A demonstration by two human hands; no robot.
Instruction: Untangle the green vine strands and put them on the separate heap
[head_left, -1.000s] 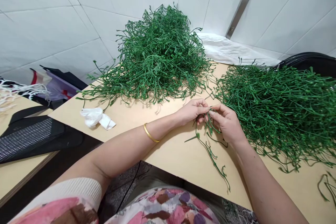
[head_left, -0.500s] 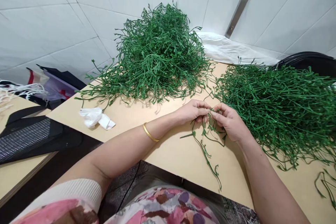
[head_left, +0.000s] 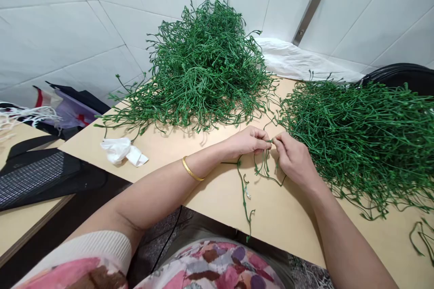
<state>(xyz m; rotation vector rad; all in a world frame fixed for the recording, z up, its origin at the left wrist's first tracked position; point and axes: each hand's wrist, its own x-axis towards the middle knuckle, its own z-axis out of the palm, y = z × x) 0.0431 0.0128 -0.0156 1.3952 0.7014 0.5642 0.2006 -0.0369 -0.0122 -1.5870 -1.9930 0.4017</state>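
Between my two hands is a thin green artificial plant stem (head_left: 267, 162), its branches dangling over the tabletop. My left hand (head_left: 249, 141) pinches it between thumb and fingers. My right hand (head_left: 294, 157) is closed on the same stem, fingertips almost touching those of the left. Another knobbly green strand (head_left: 243, 192) hangs or lies below my left hand, reaching toward the table's front edge; whether it joins the held piece is hidden. A small shiny scrap (head_left: 248, 193) lies beside that strand.
A tall heap of green stems (head_left: 206, 67) stands against the tiled wall, with a second pile (head_left: 366, 140) at my right. Crumpled white tissue (head_left: 124, 151) sits on the wooden table (head_left: 162, 176). Loose stems (head_left: 423, 239) lie far right. A black mesh item (head_left: 37, 176) rests on the left table.
My right hand has turned so its back shows more, fingertips still at the stem. The dangling strand has swung left, and a small shiny scrap now shows beside it.
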